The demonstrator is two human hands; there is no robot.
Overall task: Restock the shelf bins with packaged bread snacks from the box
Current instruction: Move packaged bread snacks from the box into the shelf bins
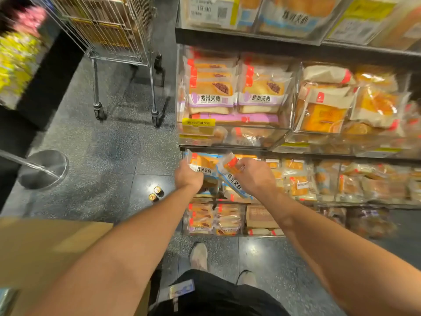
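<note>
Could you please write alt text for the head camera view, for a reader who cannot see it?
A person's left hand and right hand each grip a blue-labelled bread packet at a low shelf bin. Above is a clear bin of purple-labelled packets; a wire cart stands on the left.

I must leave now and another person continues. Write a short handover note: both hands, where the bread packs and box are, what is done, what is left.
Left hand: grips one blue-label pack at the third-shelf bin.
Right hand: grips a second blue-label pack, tilted, over the same bin.
Cardboard box: at lower left, beside the left arm; contents not visible.
Done: purple-label bin above holds many packs.
Left: set both packs in the bin, then take more from the box.
</note>
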